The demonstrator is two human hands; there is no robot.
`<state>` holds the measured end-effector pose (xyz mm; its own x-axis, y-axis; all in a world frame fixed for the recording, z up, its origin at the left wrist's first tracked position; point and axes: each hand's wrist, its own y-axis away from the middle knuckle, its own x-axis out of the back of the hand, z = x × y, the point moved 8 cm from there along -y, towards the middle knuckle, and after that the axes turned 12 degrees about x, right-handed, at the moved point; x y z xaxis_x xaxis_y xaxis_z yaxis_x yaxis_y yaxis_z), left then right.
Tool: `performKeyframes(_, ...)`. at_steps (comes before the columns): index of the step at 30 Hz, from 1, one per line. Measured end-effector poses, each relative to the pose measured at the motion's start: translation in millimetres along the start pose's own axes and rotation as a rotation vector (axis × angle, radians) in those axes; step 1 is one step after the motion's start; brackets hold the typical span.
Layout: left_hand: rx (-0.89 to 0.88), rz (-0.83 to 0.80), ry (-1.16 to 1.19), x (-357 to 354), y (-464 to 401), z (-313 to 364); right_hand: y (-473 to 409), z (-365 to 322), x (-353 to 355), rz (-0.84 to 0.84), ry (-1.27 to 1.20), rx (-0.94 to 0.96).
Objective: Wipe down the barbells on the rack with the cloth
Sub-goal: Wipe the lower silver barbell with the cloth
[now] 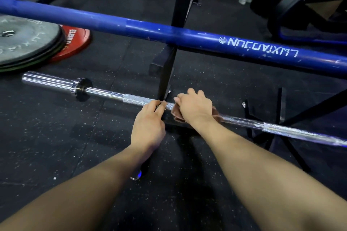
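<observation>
- I look down on a black rubber floor flecked with pale specks, filling the view.
- A long blue-coated bar with upside-down white lettering runs from 9 o'clock across to 3 o'clock, above everything else in view.
- Below it, a long chrome steel barbell with knurled bands lies from 9 o'clock toward 4 o'clock, resting on the low arm of a black steel rack whose upright rises toward 12 o'clock.
- At 9 o'clock a stack of grey round weight plates lies flat on the floor, with a red round plate showing from beneath its right edge.
- At 2 o'clock I see a black padded roller on a dark frame.
- My left hand sits at centre, its grip pinching the chrome barbell's shaft between thumb and curled fingers, right at the rack arm.
- My right hand is just beside it toward 3 o'clock, its grip wrapped over the shaft and clamped on the cloth.
- The small brown cloth is pressed on the shaft under my right palm, its edges showing on either side of the hand.
</observation>
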<state>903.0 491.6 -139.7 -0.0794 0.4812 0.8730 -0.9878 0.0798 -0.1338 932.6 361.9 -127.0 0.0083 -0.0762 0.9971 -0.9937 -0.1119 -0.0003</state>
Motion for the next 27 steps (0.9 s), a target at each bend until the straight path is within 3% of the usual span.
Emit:
performKeyframes(4, -0.024, 0.007, 0.020, 0.6, -0.7, -1.0, 31.3, -15.9, -8.1, 0.170, 0.318, 0.127)
performKeyframes(11, 0.001, -0.019, -0.041, -0.8, -0.8, -0.3, 13.8, -26.2, -7.9, 0.082, 0.268, 0.296)
performKeyframes(15, 0.004, -0.032, -0.132, 0.2, -1.2, 2.4, 23.6, -7.4, -9.9, 0.079, 0.340, 0.263)
performKeyframes(20, -0.151, 0.005, -0.239, 2.3, 1.4, 36.5, 50.2, 43.3, -1.3, 0.203, 0.419, 0.203)
performKeyframes(27, -0.185, -0.111, -0.182, -8.8, -3.8, 39.4, 71.4, 75.8, 0.8, 0.244, 0.413, 0.128)
